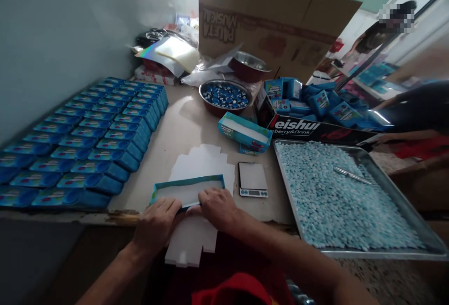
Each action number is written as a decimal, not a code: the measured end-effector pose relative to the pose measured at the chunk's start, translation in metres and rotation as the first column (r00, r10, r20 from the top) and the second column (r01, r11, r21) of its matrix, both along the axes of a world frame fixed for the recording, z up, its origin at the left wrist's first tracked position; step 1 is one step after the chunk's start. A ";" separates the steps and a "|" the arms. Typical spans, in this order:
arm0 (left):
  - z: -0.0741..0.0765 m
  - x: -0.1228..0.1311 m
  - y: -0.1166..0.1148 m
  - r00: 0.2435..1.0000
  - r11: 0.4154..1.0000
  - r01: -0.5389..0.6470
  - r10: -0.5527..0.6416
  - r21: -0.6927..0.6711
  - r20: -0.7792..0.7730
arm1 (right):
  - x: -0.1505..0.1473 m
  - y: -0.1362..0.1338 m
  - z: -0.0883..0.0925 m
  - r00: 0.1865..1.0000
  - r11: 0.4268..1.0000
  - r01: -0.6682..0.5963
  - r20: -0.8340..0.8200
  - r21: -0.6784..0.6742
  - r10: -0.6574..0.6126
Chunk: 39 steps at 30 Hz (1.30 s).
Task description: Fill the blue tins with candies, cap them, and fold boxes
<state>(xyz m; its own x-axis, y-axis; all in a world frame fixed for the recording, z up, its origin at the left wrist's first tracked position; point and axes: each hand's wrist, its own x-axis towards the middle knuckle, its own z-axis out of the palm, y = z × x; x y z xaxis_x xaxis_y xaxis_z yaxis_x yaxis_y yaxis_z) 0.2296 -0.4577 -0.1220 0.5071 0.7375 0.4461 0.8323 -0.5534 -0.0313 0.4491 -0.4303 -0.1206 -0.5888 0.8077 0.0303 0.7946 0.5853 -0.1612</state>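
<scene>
An open blue carton tray [191,192] with a white inside lies near the table's front edge. My left hand [157,221] grips its near left side, fingers over the rim. My right hand [219,206] is closed on the near right side of the same tray. Flat white cardboard blanks [201,161] lie behind and under it, and more white card [191,244] hangs over the table edge below my hands. Just right of the tray sits a small digital scale [253,178]. Another blue carton [244,130] stands behind the scale.
Rows of blue boxes [115,134] fill the left side. A metal tray [294,218] of pale blue candies holds a pen-like object. Behind are a bowl [225,97] of blue-wrapped pieces, a black box [298,125] of blue packs and large cardboard [270,24]. Another person stands at right.
</scene>
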 end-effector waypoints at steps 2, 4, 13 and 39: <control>0.006 -0.008 0.005 0.995 0.994 0.081 -0.085 0.079 0.043 | 0.014 -0.001 0.020 0.989 0.989 -0.144 -0.043 -0.032 0.142; 0.012 -0.017 0.018 0.980 0.975 0.095 -0.126 0.200 0.151 | 0.038 0.002 0.046 0.971 0.975 -0.223 -0.091 0.008 0.223; 0.008 0.003 0.163 0.942 0.925 -0.089 0.198 -0.369 0.269 | 0.130 0.131 0.132 0.922 0.809 0.382 -0.127 0.446 -0.366; 0.071 0.005 0.181 0.683 0.835 0.245 0.211 -0.492 0.699 | 0.079 0.088 0.035 0.479 0.748 0.336 -0.580 -0.573 -0.659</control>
<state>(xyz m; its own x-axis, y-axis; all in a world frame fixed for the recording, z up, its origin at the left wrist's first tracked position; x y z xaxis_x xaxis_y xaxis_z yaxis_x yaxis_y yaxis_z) 0.2347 -0.2766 -0.0513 0.2202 0.9496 0.2232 0.4548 -0.3024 0.8377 0.5285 -0.3423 -0.0857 0.0143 0.9945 -0.1035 0.4468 -0.0990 -0.8892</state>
